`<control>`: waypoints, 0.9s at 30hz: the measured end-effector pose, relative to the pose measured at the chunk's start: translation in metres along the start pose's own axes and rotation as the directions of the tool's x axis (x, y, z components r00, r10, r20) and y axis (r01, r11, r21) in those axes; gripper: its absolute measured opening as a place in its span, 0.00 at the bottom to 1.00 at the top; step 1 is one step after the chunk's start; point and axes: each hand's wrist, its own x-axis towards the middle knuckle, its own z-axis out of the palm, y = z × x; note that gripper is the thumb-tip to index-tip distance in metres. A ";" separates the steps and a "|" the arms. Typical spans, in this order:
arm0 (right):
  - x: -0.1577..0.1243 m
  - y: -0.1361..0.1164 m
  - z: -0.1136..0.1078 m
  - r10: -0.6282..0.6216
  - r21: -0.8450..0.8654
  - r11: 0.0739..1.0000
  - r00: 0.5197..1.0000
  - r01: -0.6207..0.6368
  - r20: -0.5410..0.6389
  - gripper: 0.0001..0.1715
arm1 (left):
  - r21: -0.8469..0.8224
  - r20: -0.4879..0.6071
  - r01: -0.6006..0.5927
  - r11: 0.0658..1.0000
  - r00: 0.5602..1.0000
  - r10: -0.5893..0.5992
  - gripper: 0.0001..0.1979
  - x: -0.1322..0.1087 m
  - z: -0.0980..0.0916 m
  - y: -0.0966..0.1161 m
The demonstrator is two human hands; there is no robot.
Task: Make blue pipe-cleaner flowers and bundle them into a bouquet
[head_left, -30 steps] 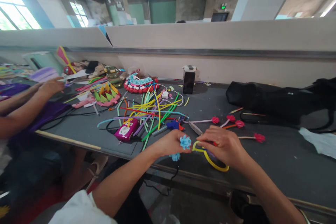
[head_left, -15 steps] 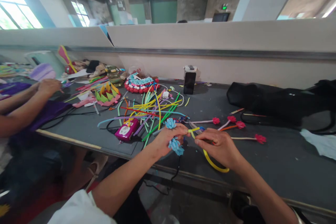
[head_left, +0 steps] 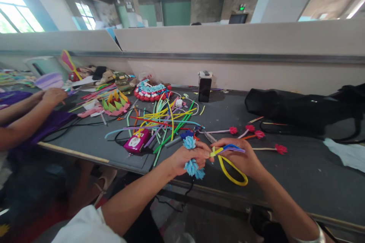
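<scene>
My left hand (head_left: 189, 159) is closed around a bunch of light blue flowers (head_left: 189, 142), whose heads stick out above and below the fingers. A yellow pipe cleaner (head_left: 235, 182) is wound about the bunched stems beside my left fingertips and hangs down in a wide loop. Blue and purple stem ends (head_left: 234, 149) point right, across the palm of my right hand (head_left: 242, 159). My right fingers curl behind these stems, close to the yellow winding; their exact grip is partly hidden.
Loose coloured pipe cleaners (head_left: 168, 117) lie beside a magenta box (head_left: 137, 142). Scissors (head_left: 210, 137) and red flowers on stems (head_left: 281, 149) rest beyond my hands. A phone (head_left: 204, 90) stands at the back, a black bag (head_left: 279, 106) lies right. Another person's hands (head_left: 54, 97) work at left.
My right hand has turned and opened somewhat, so the blue and purple stem ends now show. The yellow loop is more exposed, and the flower bunch has shifted slightly right and down.
</scene>
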 end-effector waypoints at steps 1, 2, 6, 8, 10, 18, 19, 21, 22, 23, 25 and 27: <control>0.000 -0.003 -0.002 -0.019 0.024 1.000 0.999 0.018 0.041 0.08 | 0.015 0.019 0.015 1.000 1.000 -0.016 0.08 -0.001 -0.001 0.001; 0.000 -0.005 -0.003 -0.025 0.038 0.999 0.997 0.022 0.077 0.09 | 0.037 0.032 0.025 0.999 0.999 -0.026 0.09 -0.001 -0.001 0.002; 0.001 -0.008 -0.003 0.099 -0.011 0.995 0.990 -0.098 0.096 0.08 | 0.378 0.141 0.031 0.925 0.986 -0.090 0.09 -0.008 -0.002 0.005; 0.001 -0.007 -0.003 0.142 -0.081 0.987 0.988 -0.137 0.068 0.08 | 0.612 0.236 -0.043 0.790 0.963 -0.131 0.05 -0.010 -0.002 0.002; 0.003 -0.006 -0.003 0.151 -0.166 0.976 0.988 -0.141 0.046 0.08 | 0.737 0.289 -0.155 0.658 0.952 -0.100 0.02 -0.011 -0.001 -0.004; 0.011 0.013 -0.023 -0.132 -0.599 0.799 0.956 -0.053 -0.261 0.29 | 0.561 -0.106 -0.080 0.824 0.980 0.167 0.11 -0.005 -0.004 0.009; 0.012 0.014 -0.026 -0.198 -0.653 0.757 0.945 -0.020 -0.259 0.33 | 0.539 -0.155 -0.087 0.838 0.968 0.199 0.10 -0.004 -0.006 0.012; 0.013 0.011 -0.031 -0.293 -0.704 0.710 0.920 0.028 -0.259 0.38 | 0.497 -0.224 -0.098 0.862 0.945 0.237 0.09 -0.003 -0.009 0.014; 0.013 0.008 -0.031 -0.317 -0.701 0.712 0.908 0.039 -0.272 0.38 | 0.483 -0.243 -0.103 0.869 0.938 0.247 0.08 -0.002 -0.010 0.014; 0.012 0.003 -0.030 -0.334 -0.690 0.722 0.899 0.050 -0.284 0.37 | 0.477 -0.255 -0.110 0.872 0.932 0.257 0.08 -0.001 -0.010 0.013; 0.010 -0.005 -0.025 -0.359 -0.657 0.746 0.897 0.111 -0.256 0.33 | 0.487 -0.248 -0.134 0.863 0.926 0.284 0.07 0.000 -0.009 0.009; 0.007 -0.012 -0.015 -0.377 -0.629 0.749 0.915 0.209 -0.145 0.28 | 0.491 -0.221 -0.167 0.855 0.925 0.307 0.07 0.001 -0.006 0.006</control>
